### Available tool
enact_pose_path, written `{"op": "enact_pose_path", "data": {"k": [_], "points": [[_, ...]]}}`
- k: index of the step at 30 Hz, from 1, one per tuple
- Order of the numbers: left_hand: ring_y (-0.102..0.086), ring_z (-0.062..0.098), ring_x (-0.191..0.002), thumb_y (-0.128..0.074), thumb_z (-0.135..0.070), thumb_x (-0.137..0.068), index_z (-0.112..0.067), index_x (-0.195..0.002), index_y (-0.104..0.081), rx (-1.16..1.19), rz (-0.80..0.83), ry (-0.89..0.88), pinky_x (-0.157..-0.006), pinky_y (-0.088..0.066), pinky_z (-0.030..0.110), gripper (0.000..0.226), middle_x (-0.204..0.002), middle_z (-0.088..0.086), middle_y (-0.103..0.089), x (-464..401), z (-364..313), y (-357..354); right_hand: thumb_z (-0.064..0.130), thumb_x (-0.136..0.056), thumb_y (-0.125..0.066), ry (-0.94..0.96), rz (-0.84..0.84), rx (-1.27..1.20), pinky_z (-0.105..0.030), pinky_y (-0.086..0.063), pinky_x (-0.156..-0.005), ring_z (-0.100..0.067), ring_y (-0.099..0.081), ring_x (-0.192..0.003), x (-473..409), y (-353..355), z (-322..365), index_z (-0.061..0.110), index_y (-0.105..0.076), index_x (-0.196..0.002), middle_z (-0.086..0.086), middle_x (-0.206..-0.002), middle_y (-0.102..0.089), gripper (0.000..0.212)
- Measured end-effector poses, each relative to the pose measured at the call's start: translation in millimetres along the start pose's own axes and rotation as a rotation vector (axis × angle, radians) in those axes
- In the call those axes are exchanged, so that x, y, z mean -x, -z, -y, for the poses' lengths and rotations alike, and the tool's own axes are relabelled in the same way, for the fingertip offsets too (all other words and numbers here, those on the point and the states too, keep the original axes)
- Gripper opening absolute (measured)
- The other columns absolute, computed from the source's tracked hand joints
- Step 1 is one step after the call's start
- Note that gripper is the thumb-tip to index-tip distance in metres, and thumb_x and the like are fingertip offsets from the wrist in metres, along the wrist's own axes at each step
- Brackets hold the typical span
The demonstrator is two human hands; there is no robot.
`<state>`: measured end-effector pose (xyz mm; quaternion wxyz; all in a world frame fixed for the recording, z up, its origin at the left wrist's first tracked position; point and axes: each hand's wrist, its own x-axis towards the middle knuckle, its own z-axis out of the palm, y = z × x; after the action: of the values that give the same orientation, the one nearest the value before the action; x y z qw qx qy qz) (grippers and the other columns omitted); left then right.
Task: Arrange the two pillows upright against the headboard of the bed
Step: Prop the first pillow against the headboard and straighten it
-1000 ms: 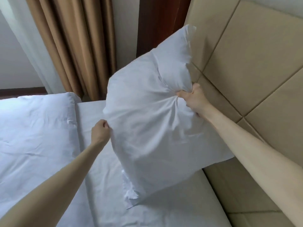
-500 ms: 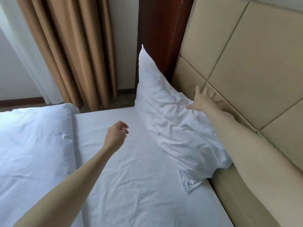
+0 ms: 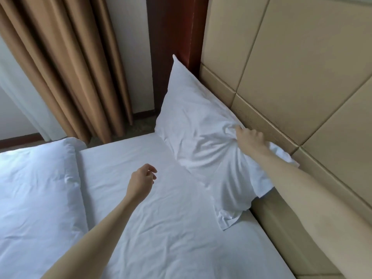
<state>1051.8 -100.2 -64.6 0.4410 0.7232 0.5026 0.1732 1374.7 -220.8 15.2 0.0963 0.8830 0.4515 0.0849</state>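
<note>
Right hand (image 3: 249, 140) bunching pillow (image 3: 201, 137) — seemingly against headboard (image 3: 302, 67), left hand (image 3: 141, 181) loose

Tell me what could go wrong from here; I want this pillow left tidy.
The right hand bunches the pillow fabric, so creases may stay. The pillow leans rather than stands against the headboard and may slump once released. Its far corner reaches the bed's edge by the curtain and could slip off.

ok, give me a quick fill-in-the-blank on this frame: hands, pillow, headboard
1. The right hand pinches the fabric of the white ____.
2. The pillow leans against the beige padded ____.
3. The left hand hovers over the bed sheet, holding ____.
4. Brown ____ hang beyond the bed's far edge.

Missing words: pillow; headboard; nothing; curtains
</note>
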Motion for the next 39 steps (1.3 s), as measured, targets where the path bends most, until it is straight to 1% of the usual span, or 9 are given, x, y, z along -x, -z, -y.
{"op": "enact_pose_path", "data": {"k": [4, 9, 12, 15, 20, 27, 30, 35, 39], "points": [[-0.063, 0.020, -0.074, -0.030, -0.002, -0.086, -0.017, -0.089, -0.062, -0.037, 0.024, -0.037, -0.058, -0.045, 0.029, 0.035, -0.080, 0.003, -0.065, 4, -25, -6, 0.033, -0.093, -0.053, -0.162, -0.237, -0.194, -0.041, -0.037, -0.068, -0.045, -0.063, -0.096, 19, 27, -33, 0.010, -0.043, -0.114, -0.026, -0.105, -0.066, 0.033], [-0.062, 0.024, -0.078, -0.028, 0.001, -0.079, -0.015, -0.090, -0.061, -0.073, 0.048, -0.012, -0.062, -0.045, 0.030, 0.038, -0.080, 0.004, -0.065, 18, -41, -13, 0.052, -0.086, -0.057, -0.300, 0.320, -0.233, -0.044, -0.043, -0.091, -0.037, -0.052, -0.123, 78, -10, -38, 0.007, -0.036, -0.130, -0.016, -0.134, -0.052, 0.067], [-0.063, 0.024, -0.077, -0.030, 0.001, -0.081, -0.016, -0.089, -0.061, -0.089, 0.074, -0.015, -0.063, -0.045, 0.030, 0.036, -0.082, 0.005, -0.066, 29, -48, -21, 0.059, -0.080, -0.060, -0.305, 0.210, -0.417, -0.051, -0.037, -0.097, -0.038, -0.040, -0.128, 81, -11, -44, 0.009, -0.032, -0.135, -0.015, -0.138, -0.039, 0.079], [-0.063, 0.024, -0.077, -0.031, 0.000, -0.083, -0.014, -0.090, -0.061, -0.106, 0.096, -0.049, -0.065, -0.048, 0.032, 0.034, -0.083, 0.005, -0.067, 40, -53, -26, 0.054, -0.083, -0.061, -0.249, 0.104, -0.534, -0.048, -0.039, -0.092, -0.037, -0.044, -0.120, 71, -5, -43, 0.007, -0.037, -0.128, -0.015, -0.132, -0.041, 0.070], [-0.063, 0.022, -0.077, -0.032, 0.000, -0.085, -0.013, -0.092, -0.060, -0.099, 0.109, -0.074, -0.059, -0.045, 0.028, 0.032, -0.083, 0.004, -0.066, 43, -56, -27, 0.048, -0.084, -0.062, -0.197, 0.131, -0.597, -0.045, -0.040, -0.093, -0.036, -0.050, -0.118, 37, 1, -31, 0.003, -0.042, -0.118, -0.017, -0.130, -0.048, 0.060], [-0.062, 0.014, -0.073, -0.033, -0.004, -0.090, -0.013, -0.093, -0.060, -0.100, 0.083, -0.092, -0.052, -0.039, 0.023, 0.029, -0.083, 0.002, -0.066, 22, -50, -17, 0.064, -0.064, -0.068, -0.312, 0.310, -0.693, -0.057, -0.028, -0.108, -0.035, -0.024, -0.142, -20, 5, -7, 0.031, -0.005, -0.150, -0.009, -0.156, -0.024, 0.112], [-0.062, 0.011, -0.072, -0.034, -0.005, -0.090, -0.016, -0.092, -0.059, -0.128, 0.070, -0.082, -0.050, -0.038, 0.022, 0.028, -0.082, -0.001, -0.066, 11, -38, -13, 0.061, -0.062, -0.073, -0.371, 0.362, -0.743, -0.055, -0.026, -0.111, -0.035, -0.025, -0.143, -35, -6, 3, 0.022, -0.002, -0.152, -0.010, -0.157, -0.023, 0.121], [-0.063, 0.013, -0.071, -0.033, -0.004, -0.089, -0.018, -0.088, -0.059, -0.135, 0.046, -0.039, -0.050, -0.040, 0.023, 0.029, -0.080, 0.001, -0.066, 2, -19, -6, 0.048, -0.079, -0.067, -0.143, 0.252, -0.506, -0.041, -0.043, -0.086, -0.038, -0.055, -0.115, -21, -40, 37, 0.008, -0.050, -0.124, -0.015, -0.127, -0.056, 0.062], [-0.063, 0.020, -0.072, -0.031, -0.005, -0.088, -0.019, -0.081, -0.059, -0.159, 0.009, -0.015, -0.055, -0.045, 0.028, 0.032, -0.079, 0.002, -0.066, -2, -10, 5, 0.036, -0.083, -0.061, -0.066, 0.164, -0.621, -0.035, -0.041, -0.070, -0.039, -0.059, -0.099, -44, -9, 46, 0.011, -0.051, -0.085, -0.013, -0.100, -0.057, 0.027]]}}
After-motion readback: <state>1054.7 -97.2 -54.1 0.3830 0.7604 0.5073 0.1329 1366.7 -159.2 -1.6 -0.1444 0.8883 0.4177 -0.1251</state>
